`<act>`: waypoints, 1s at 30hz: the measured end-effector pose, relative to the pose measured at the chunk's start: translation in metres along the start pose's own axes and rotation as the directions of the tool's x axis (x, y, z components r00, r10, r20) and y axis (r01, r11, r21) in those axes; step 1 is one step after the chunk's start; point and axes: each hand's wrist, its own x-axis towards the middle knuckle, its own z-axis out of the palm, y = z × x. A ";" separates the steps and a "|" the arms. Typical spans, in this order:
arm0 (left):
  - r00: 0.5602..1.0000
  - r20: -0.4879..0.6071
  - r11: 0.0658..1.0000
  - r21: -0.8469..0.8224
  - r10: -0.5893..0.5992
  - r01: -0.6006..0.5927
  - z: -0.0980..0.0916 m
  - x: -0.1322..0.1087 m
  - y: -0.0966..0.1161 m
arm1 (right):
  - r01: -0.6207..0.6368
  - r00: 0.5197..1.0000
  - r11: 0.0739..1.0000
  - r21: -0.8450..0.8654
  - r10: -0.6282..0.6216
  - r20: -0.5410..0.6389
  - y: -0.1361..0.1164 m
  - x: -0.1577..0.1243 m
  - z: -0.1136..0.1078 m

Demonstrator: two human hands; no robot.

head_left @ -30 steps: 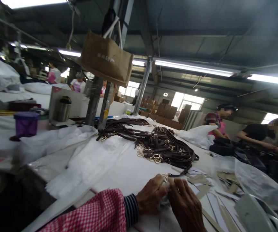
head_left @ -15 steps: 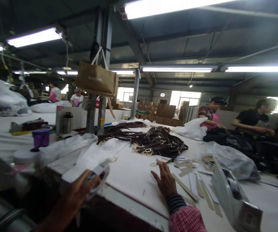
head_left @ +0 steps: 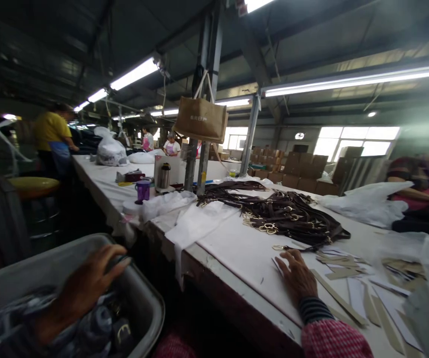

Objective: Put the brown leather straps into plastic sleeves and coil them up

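My left hand (head_left: 87, 286) reaches down into a grey plastic bin (head_left: 145, 303) at the lower left. Its fingers are stretched out over wrapped dark pieces with metal buckles (head_left: 121, 330), and nothing shows in its grip. On the white table top (head_left: 236, 248), my right hand (head_left: 296, 276) lies flat with the fingers apart. It is beside long beige paper strips (head_left: 339, 298). A pile of dark brown straps with gold rings (head_left: 285, 214) lies just beyond it, and one loose ring (head_left: 278, 247) sits near the fingertips.
White plastic sheets (head_left: 195, 221) hang over the table edge. A purple cup (head_left: 143, 189), a steel flask (head_left: 164, 176) and a post with a hanging brown bag (head_left: 201, 119) stand further back. Other people work at the far left and right. A yellow stool (head_left: 33, 185) is at left.
My left hand has swung down from the table edge into the grey bin, and the wrapped piece it held is no longer seen in it. My right hand has stayed flat on the table. The view has turned left.
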 end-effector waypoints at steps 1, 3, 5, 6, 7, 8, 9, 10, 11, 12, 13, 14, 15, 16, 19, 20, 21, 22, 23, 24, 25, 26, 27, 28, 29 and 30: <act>0.997 0.066 0.999 0.021 0.033 -0.035 0.021 0.013 0.007 | -0.010 1.000 1.000 -0.001 0.010 0.008 0.001 0.000 -0.001; 0.978 0.180 0.991 0.063 0.103 -0.116 0.068 0.049 0.027 | -0.015 0.999 1.000 0.002 0.015 0.034 0.003 -0.001 -0.002; 0.957 0.249 0.981 0.085 0.148 -0.174 0.113 0.091 0.048 | 0.008 0.996 1.000 0.010 -0.009 0.084 0.005 -0.001 -0.004; 0.949 0.277 0.977 0.103 0.153 -0.187 0.132 0.111 0.057 | 0.025 0.993 1.000 0.014 -0.026 0.114 0.006 -0.001 -0.005; 0.942 0.304 0.974 0.124 0.145 -0.190 0.149 0.129 0.065 | 0.039 0.989 0.999 0.017 -0.041 0.142 0.006 0.000 -0.006; 0.934 0.335 0.972 0.148 0.126 -0.184 0.163 0.145 0.071 | 0.049 0.986 0.999 0.016 -0.051 0.161 0.007 0.000 -0.006; 0.926 0.363 0.970 0.170 0.102 -0.173 0.175 0.159 0.074 | 0.054 0.984 0.998 0.014 -0.056 0.170 0.007 0.000 -0.007; 0.919 0.386 0.969 0.189 0.075 -0.159 0.185 0.169 0.076 | 0.058 0.983 0.998 0.012 -0.059 0.171 0.006 0.000 -0.007; 0.914 0.404 0.969 0.203 0.050 -0.142 0.194 0.177 0.077 | 0.059 0.985 0.998 0.008 -0.060 0.164 0.005 -0.001 -0.007; 0.910 0.413 0.970 0.210 0.027 -0.124 0.201 0.183 0.076 | 0.058 0.988 0.998 0.003 -0.057 0.145 0.003 -0.002 -0.006; 0.909 0.417 0.972 0.209 0.009 -0.106 0.206 0.187 0.075 | 0.054 0.991 0.999 -0.004 -0.053 0.119 0.000 -0.004 -0.006; 0.910 0.416 0.976 0.202 -0.005 -0.087 0.209 0.190 0.074 | 0.047 0.995 0.999 -0.011 -0.046 0.087 -0.002 -0.006 -0.005; 0.911 0.412 0.980 0.188 -0.017 -0.067 0.210 0.193 0.072 | 0.039 0.998 0.999 -0.018 -0.038 0.059 -0.005 -0.008 -0.004; 0.914 0.406 0.985 0.168 -0.025 -0.047 0.210 0.196 0.070 | 0.030 0.999 0.999 -0.023 -0.029 0.037 -0.008 -0.009 -0.003; 0.929 0.368 0.997 0.073 -0.024 -0.003 0.198 0.204 0.068 | 0.012 1.000 1.000 -0.020 -0.011 0.028 -0.010 -0.012 -0.002; 0.935 0.353 1.000 0.028 -0.013 0.003 0.192 0.206 0.069 | 0.008 0.999 1.000 -0.014 -0.007 0.031 -0.009 -0.011 -0.002; 0.941 0.340 1.000 -0.026 0.004 0.005 0.184 0.206 0.072 | 0.011 0.999 1.000 -0.002 -0.011 0.037 -0.008 -0.010 -0.003; 0.945 0.327 0.996 -0.087 0.026 0.002 0.177 0.203 0.077 | 0.021 0.999 1.000 0.014 -0.022 0.034 -0.006 -0.008 -0.004; 0.946 0.319 0.988 -0.154 0.054 -0.004 0.169 0.198 0.083 | 0.036 0.999 0.999 0.032 -0.036 0.015 -0.006 -0.006 -0.007; 0.945 0.316 0.975 -0.223 0.084 -0.012 0.160 0.190 0.091 | 0.055 0.998 0.997 0.050 -0.054 -0.020 -0.006 -0.003 -0.010; 0.941 0.319 0.957 -0.291 0.116 -0.019 0.152 0.179 0.100 | 0.079 0.995 0.995 0.066 -0.074 -0.069 -0.008 -0.001 -0.014; 0.934 0.326 0.936 -0.351 0.145 -0.023 0.144 0.164 0.110 | 0.098 0.989 0.992 0.084 -0.088 -0.122 -0.012 0.001 -0.018; 0.925 0.340 0.916 -0.401 0.171 -0.022 0.135 0.146 0.121 | 0.106 0.982 0.989 0.108 -0.087 -0.168 -0.019 0.003 -0.022; 0.916 0.354 0.897 -0.441 0.191 -0.017 0.127 0.126 0.131 | 0.100 0.980 0.984 0.147 -0.072 -0.185 -0.028 0.003 -0.025; 0.909 0.365 0.884 -0.467 0.201 -0.007 0.120 0.103 0.141 | 0.085 0.987 0.974 0.211 -0.053 -0.151 -0.038 0.002 -0.027; 0.904 0.375 0.869 -0.495 0.207 0.006 0.113 0.080 0.151 | 0.061 0.997 0.952 0.301 -0.041 -0.071 -0.050 0.000 -0.027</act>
